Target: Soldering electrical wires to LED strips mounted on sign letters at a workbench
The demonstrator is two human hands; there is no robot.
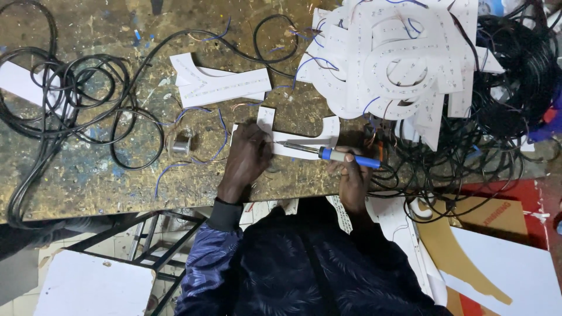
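At the near edge of the paint-flecked worktop | right hand, fingers wrapped round blue-handled soldering iron, tip on white cut-out panel | left hand, fingers pressed together on panel, pinching thin wire | solder spool just left | stacked white cut-outs beyond | black cable tangle right.

Worn, paint-flecked wooden surface, scratched throughout. Black metal frame beneath its near edge. Pale floor near left; lighting dim and uneven.
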